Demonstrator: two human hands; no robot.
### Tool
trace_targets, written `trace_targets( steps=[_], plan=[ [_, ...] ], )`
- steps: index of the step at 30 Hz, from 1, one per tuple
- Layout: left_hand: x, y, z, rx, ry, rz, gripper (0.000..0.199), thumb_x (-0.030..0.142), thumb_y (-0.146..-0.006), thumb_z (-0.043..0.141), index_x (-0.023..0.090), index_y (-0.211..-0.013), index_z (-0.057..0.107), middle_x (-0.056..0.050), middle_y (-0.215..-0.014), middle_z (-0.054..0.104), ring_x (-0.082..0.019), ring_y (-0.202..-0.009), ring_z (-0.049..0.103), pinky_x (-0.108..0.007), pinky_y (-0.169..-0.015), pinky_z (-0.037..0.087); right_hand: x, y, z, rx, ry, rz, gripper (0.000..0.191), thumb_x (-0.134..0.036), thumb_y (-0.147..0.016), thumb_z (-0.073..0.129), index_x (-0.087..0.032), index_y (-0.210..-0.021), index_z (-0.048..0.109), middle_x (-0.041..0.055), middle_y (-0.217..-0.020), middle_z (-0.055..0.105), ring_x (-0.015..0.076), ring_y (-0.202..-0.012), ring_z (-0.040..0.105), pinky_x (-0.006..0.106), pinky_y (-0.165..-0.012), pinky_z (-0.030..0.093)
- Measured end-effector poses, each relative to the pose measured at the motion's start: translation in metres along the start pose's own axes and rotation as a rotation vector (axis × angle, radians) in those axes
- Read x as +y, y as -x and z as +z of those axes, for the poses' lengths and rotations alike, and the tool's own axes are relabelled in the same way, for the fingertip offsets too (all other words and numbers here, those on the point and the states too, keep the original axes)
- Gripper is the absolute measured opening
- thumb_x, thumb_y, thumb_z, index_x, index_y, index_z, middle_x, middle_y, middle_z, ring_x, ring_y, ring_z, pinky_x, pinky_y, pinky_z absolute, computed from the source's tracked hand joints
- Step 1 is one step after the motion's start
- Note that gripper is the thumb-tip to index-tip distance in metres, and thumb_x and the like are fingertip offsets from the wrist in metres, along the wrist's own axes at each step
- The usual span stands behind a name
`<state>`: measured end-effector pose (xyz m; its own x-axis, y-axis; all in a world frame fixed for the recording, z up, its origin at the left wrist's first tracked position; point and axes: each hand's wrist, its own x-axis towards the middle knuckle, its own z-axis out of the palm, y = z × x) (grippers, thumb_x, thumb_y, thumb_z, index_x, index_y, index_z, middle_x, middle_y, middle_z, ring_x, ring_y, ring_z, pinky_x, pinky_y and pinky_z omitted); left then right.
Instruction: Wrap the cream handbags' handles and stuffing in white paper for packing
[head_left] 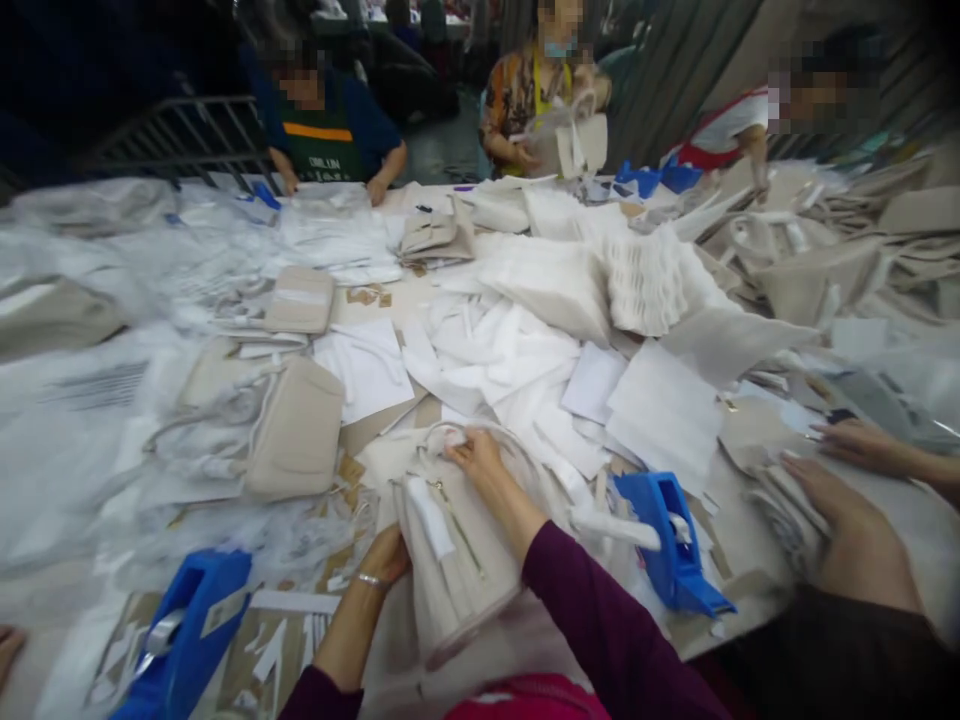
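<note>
As hands (pixel 480 462) grip handbag (pixel 454 570), tape dispenser (pixel 654 512) beside

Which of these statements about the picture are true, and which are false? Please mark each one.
1. The left hand wears a bracelet. True.
2. The right hand wears a glove. False: it is bare and rests on the handle of a cream bag.
3. A blue tape dispenser stands to the right of the bag. True.
4. Nobody else works at this table. False: a co-worker's hands rest on a pile at the right.
</note>
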<state>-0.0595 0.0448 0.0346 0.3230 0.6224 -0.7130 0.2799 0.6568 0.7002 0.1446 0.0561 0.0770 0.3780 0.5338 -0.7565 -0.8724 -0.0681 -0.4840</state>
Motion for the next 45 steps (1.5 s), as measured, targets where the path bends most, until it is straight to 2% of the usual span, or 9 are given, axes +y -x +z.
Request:
trace_targets(
  steps=[3,6,11,15,22,28,33,39,45],
  plan=[
    [-0.004,0.010,-0.013,-0.013,0.148,-0.162,0.063,0.061,-0.077,0.047,0.016,-0.122,0.049,-0.015,-0.108,0.065,-0.029,-0.103,0.060,-0.044,-0.086,0.047,-0.012,0.012,-0.005,-0.157,0.147,0.001,0.010,-0.012,-0.074,0.055,-0.017,-0.084,0.055,0.0003,-0.071,0.064,0.0140,-0.074,0.063,0.032,-0.076,0.052],
    [-0.010,0.043,-0.022,0.066,0.128,-0.093,0.066,0.064,-0.080,0.041,0.024,-0.132,0.038,-0.014,-0.131,0.051,-0.027,-0.119,0.049,-0.044,-0.093,0.043,-0.027,0.055,-0.035,-0.244,0.440,-0.346,0.024,-0.018,-0.072,0.062,-0.018,-0.096,0.061,0.0047,-0.096,0.065,0.0170,-0.094,0.060,0.037,-0.092,0.045],
    [-0.004,0.079,-0.004,0.050,0.016,0.082,0.058,0.056,-0.080,0.049,0.030,-0.131,0.041,-0.004,-0.145,0.035,-0.024,-0.134,0.028,-0.040,-0.107,0.029,-0.036,0.105,-0.122,0.134,0.973,-0.890,0.053,-0.036,-0.076,0.059,-0.022,-0.126,0.048,0.0088,-0.134,0.046,0.0242,-0.127,0.036,0.047,-0.109,0.022],
    [0.001,0.072,0.015,0.023,-0.052,0.178,0.062,0.043,-0.075,0.062,0.022,-0.130,0.043,-0.007,-0.127,0.055,-0.026,-0.118,0.048,-0.037,-0.103,0.035,-0.012,0.089,-0.161,0.123,1.206,-0.716,0.064,-0.047,-0.078,0.054,-0.020,-0.134,0.038,0.0123,-0.145,0.030,0.0270,-0.134,0.026,0.049,-0.109,0.023],
    [0.019,0.019,0.005,0.075,-0.160,0.254,0.050,0.032,-0.067,0.063,0.012,-0.112,0.054,-0.008,-0.099,0.065,-0.026,-0.091,0.059,-0.039,-0.084,0.046,-0.010,0.069,-0.126,-0.077,1.182,-0.761,0.057,-0.044,-0.078,0.055,-0.024,-0.130,0.044,0.0076,-0.149,0.022,0.0248,-0.135,0.025,0.044,-0.109,0.025],
    [0.031,0.087,0.024,0.441,-0.448,0.633,0.050,0.032,-0.073,0.059,0.018,-0.121,0.051,-0.012,-0.113,0.055,-0.027,-0.106,0.050,-0.042,-0.096,0.038,-0.011,0.110,-0.197,-0.131,1.190,-0.682,0.095,-0.040,-0.069,0.065,-0.021,-0.144,0.009,0.0156,-0.145,0.028,0.0280,-0.129,0.035,0.049,-0.105,0.030],
    [-0.023,0.136,0.082,-0.199,-0.508,0.362,0.031,0.038,-0.075,0.059,0.021,-0.100,0.066,-0.009,-0.085,0.066,-0.025,-0.077,0.060,-0.038,-0.077,0.047,0.019,0.126,-0.250,-0.167,1.685,-0.729,0.073,-0.028,-0.059,0.070,-0.017,-0.128,0.047,0.0171,-0.134,0.045,0.0347,-0.128,0.033,0.050,-0.107,0.022],
    [-0.054,0.112,0.152,-0.338,-0.118,0.312,0.036,0.030,-0.067,0.069,0.015,-0.100,0.065,-0.013,-0.103,0.067,-0.027,-0.096,0.060,-0.040,-0.089,0.044,0.000,0.123,-0.224,-0.360,1.831,-0.915,0.038,-0.005,-0.074,0.041,-0.025,-0.096,0.065,0.0056,-0.098,0.065,0.0219,-0.100,0.055,0.043,-0.100,0.030],
    [0.033,0.134,0.182,-0.210,0.169,0.417,0.038,0.039,-0.070,0.069,0.013,-0.098,0.066,-0.012,-0.099,0.068,-0.022,-0.091,0.061,-0.036,-0.085,0.046,-0.078,0.149,-0.156,-0.386,1.755,-1.161,0.027,-0.011,-0.081,0.041,-0.017,-0.099,0.060,0.0078,-0.089,0.062,0.0185,-0.080,0.055,0.027,-0.069,0.040]
  ],
)
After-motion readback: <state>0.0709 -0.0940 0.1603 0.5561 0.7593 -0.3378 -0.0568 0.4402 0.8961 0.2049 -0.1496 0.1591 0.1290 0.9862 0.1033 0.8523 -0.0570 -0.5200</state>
